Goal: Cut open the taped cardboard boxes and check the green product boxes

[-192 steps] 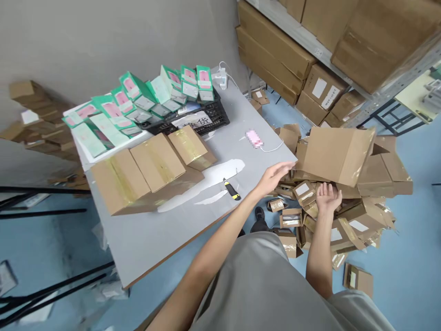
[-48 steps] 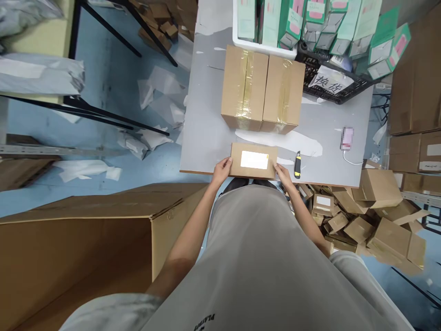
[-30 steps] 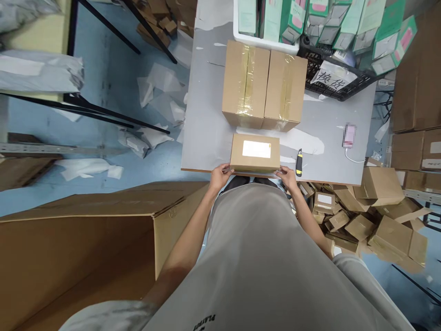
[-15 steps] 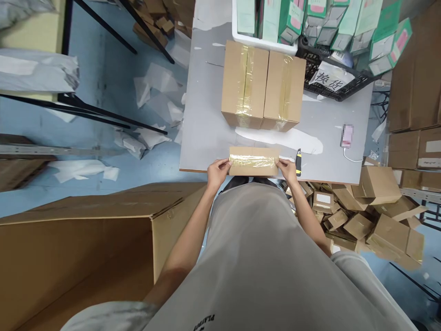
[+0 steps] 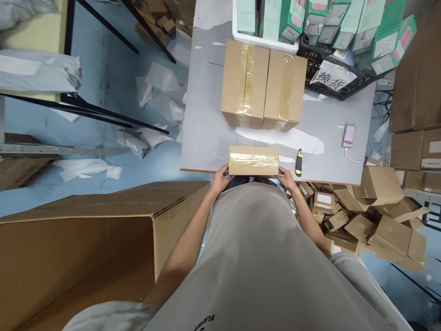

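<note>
A small cardboard box (image 5: 254, 161) with clear tape along its top lies at the near edge of the grey table (image 5: 206, 133). My left hand (image 5: 219, 179) grips its left end and my right hand (image 5: 287, 179) grips its right end, fingers curled round the near corners. A yellow-and-black utility knife (image 5: 298, 162) lies just right of the box. Two larger taped cardboard boxes (image 5: 263, 89) stand side by side behind it.
Green-and-pink product cartons (image 5: 320, 20) fill a white tray and a black crate (image 5: 339, 82) at the table's far side. A phone on a cable (image 5: 348, 135) lies at the right. A big open carton (image 5: 86, 248) stands at my left; emptied small boxes (image 5: 365, 211) litter the floor at right.
The small box was turned over from label side up to taped side up. Both hands have since slid from its ends to its near corners.
</note>
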{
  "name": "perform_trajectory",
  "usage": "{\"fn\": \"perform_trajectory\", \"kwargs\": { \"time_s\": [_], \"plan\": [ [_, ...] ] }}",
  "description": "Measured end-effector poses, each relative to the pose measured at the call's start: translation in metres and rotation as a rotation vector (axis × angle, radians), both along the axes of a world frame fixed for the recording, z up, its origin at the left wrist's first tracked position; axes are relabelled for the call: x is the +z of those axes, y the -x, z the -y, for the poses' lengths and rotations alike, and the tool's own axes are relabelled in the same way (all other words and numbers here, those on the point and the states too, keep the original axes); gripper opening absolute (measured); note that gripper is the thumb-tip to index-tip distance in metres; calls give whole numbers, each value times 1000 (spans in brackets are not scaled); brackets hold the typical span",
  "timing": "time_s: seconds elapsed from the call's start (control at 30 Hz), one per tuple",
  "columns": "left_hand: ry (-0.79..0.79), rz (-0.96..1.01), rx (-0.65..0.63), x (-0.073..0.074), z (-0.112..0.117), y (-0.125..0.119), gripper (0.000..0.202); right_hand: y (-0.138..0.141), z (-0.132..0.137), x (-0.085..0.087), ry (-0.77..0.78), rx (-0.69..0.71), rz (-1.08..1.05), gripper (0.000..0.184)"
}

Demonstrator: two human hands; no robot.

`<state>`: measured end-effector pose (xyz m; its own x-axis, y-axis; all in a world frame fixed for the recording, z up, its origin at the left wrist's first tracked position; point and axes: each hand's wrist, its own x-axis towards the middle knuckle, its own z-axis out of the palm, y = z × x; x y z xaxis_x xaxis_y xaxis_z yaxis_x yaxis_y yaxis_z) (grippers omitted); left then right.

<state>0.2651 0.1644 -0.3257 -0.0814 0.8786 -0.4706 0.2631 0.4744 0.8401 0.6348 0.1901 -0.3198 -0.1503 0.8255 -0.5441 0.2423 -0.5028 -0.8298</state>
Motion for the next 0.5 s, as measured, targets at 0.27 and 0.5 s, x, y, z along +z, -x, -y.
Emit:
{"fn": "perform_trajectory", "kwargs": {
  "time_s": [0.27,0.5],
  "plan": [
    [-114,-22,35,25,-36,4,49,0,-19,13,-128,-88,-80,68],
    [-65,-122,42,25,-64,-3,66,17,-47,2,-176,-36,12,75]
  ]
}}
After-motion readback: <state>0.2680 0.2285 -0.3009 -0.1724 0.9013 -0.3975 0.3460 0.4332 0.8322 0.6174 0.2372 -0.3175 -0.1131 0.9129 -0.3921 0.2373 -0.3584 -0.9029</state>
